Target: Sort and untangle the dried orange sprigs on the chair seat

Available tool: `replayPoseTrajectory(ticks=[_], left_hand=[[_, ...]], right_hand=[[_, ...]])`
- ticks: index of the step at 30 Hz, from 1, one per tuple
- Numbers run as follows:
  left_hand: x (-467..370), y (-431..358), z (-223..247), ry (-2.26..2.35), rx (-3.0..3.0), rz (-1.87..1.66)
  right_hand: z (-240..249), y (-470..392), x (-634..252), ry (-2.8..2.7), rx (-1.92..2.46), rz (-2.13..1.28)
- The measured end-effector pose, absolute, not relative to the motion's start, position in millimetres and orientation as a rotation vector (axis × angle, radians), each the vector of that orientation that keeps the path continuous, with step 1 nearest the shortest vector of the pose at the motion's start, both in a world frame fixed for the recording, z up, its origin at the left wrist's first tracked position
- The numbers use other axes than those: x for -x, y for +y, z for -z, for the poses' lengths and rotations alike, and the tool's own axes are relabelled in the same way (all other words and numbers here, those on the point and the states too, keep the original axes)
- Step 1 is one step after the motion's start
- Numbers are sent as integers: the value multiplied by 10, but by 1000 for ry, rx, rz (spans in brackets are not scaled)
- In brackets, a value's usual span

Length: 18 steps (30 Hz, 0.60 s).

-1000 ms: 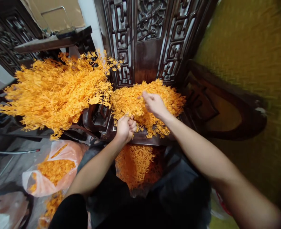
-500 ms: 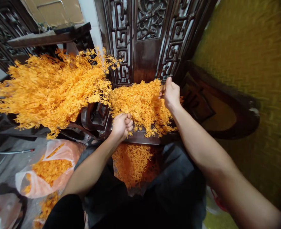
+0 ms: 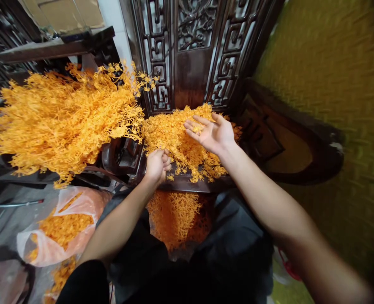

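A heap of small orange branching pieces (image 3: 164, 126), plastic-looking, lies on the dark carved wooden seat (image 3: 187, 184). At the heap's near left edge my left hand (image 3: 156, 165) is closed, thumb against the curled fingers; what it pinches is too small or hidden to make out. Over the heap's right part my right hand (image 3: 214, 134) is open with the palm turned up and the fingers stretched to the left. A small orange bit shows by its fingers; whether it rests on them I cannot tell. Left of the seat lies a large bundle of long orange sprigs (image 3: 63, 118).
A translucent plastic bag (image 3: 88, 207) with orange pieces stands on the floor at left. More orange pieces (image 3: 174, 215) hang or lie below the seat between the knees. A carved wooden back panel (image 3: 193, 76) rises behind, and a curved armrest (image 3: 301, 143) is at right.
My right hand has turned palm up, opened its fingers and moved left over the heap. My left hand remains closed at the near edge. The view has shifted slightly.
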<state>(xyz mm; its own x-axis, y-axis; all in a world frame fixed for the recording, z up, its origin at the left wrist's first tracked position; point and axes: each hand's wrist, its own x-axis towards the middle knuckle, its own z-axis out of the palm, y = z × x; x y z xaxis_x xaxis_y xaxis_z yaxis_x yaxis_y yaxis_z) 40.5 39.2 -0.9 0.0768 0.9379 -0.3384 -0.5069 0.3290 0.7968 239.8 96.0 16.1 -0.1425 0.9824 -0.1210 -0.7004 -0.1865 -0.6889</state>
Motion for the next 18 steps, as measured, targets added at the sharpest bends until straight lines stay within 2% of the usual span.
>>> replayPoseTrajectory(ticks=[12, 14, 18], left_hand=[[-448, 422, 63, 1009, -590, -1222], [-468, 429, 100, 1028, -614, -1234], [-509, 430, 146, 1055, -644, -1248]], right_hand=[[-231, 842, -2352, -714, 771, -1574], [-218, 803, -2288, -889, 912, -1403], [-153, 733, -2118, -1563, 1076, -690]])
